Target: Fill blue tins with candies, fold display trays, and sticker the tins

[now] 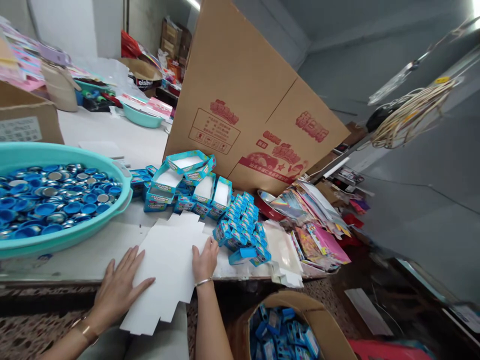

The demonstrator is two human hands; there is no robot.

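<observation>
The left hand [118,287] lies flat and open on the left edge of a flat white cut-out cardboard sheet [167,272], fingers spread, gripping nothing. The right hand [204,261] also lies open, palm down, on the sheet's right edge at about 3 o'clock from the sheet's middle, with a thin bracelet at the wrist. The sheet sits at the near edge of the pale bench [112,145] and hangs partly over it toward the person. To do this step well, I think both hands should press evenly so the sheet does not slide off the edge, and the fingers should stay clear of the notched flaps so they bend clean. At 1 o'clock from the right hand, just beside it, lies a pile of small blue folded packets [242,230]. Farther on at 12 o'clock stand open blue cardboard trays with white insides [187,180], and behind them leans a big brown cardboard carton with red print [243,100]. At 10 o'clock from the left hand sits a wide teal plastic basin of blue and silver round caps [56,200]. Below the bench, at 5 o'clock, a brown box holds more blue packets [285,330].
</observation>
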